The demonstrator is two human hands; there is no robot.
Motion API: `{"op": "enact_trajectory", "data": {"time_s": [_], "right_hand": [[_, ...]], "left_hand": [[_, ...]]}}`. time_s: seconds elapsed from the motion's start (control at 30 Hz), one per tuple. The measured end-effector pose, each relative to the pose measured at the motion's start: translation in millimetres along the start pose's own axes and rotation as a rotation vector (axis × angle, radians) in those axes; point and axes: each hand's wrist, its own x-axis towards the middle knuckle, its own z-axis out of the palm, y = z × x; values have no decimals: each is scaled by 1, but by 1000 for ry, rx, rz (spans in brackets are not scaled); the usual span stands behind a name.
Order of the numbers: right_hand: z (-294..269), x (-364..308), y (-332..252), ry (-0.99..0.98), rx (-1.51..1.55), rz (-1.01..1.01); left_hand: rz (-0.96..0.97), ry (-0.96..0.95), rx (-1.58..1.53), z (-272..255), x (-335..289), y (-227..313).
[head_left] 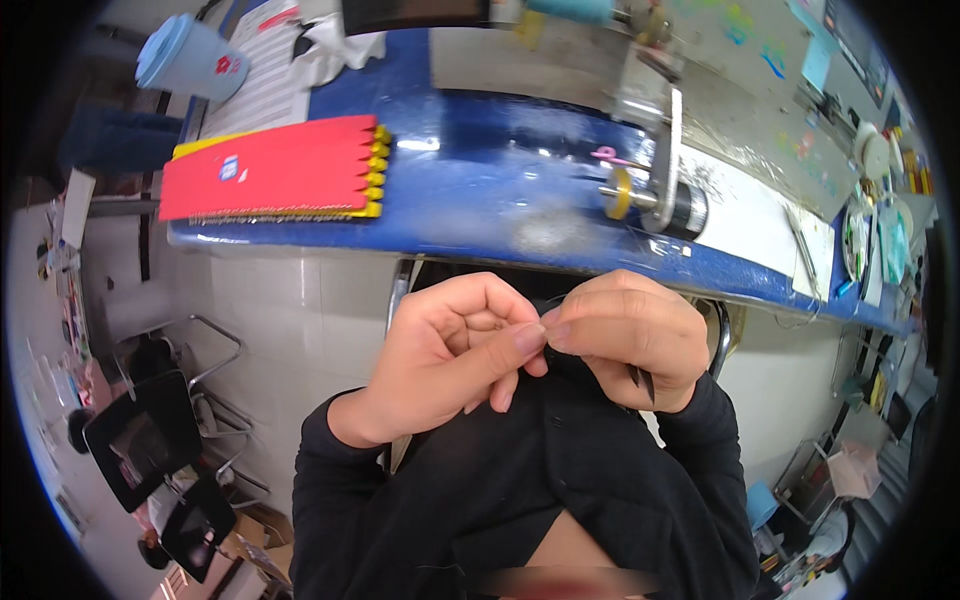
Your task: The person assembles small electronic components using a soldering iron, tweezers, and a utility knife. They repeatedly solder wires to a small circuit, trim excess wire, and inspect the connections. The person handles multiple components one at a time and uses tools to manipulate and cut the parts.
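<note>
In front of my chest, just below the table's near edge, both hands meet at the fingertips. My left hand pinches with thumb and forefinger, its other fingers loosely curled. The thumb and forefinger of my right hand are pressed together right against the left ones. Whatever lies between the fingertips is too small or hidden to make out. A dark, thin pointed tool pokes out below the curled fingers of my right hand; the rest of it is covered by the palm.
On the blue table lies a red board with yellow toothed edges. A light-blue lidded cup stands behind it. To the right are a machine with a metal arm, white paper and tweezers. Black chairs stand left.
</note>
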Motion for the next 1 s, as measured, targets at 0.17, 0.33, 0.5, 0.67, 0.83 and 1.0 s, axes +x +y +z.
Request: {"op": "enact_trajectory", "data": {"time_s": [0.17,0.33,0.5,0.67,0.83,1.0], "right_hand": [[38,31,9,-147,-32,-100],[75,57,14,-229,-22,-181],[90,64,26,-229,74,-352],[91,57,35,-205,40,-381],[87,54,40,-195,23,-357],[84,54,40,-228,18,-342]], "left_hand": [[123,76,-55,-36,-23,-6],[273,205,-128,-64,-46,-11],[300,131,-181,-78,-63,-10],[279,72,-187,-82,-57,-10],[258,43,-189,-84,-50,-9],[270,40,-186,-85,-47,-9]]}}
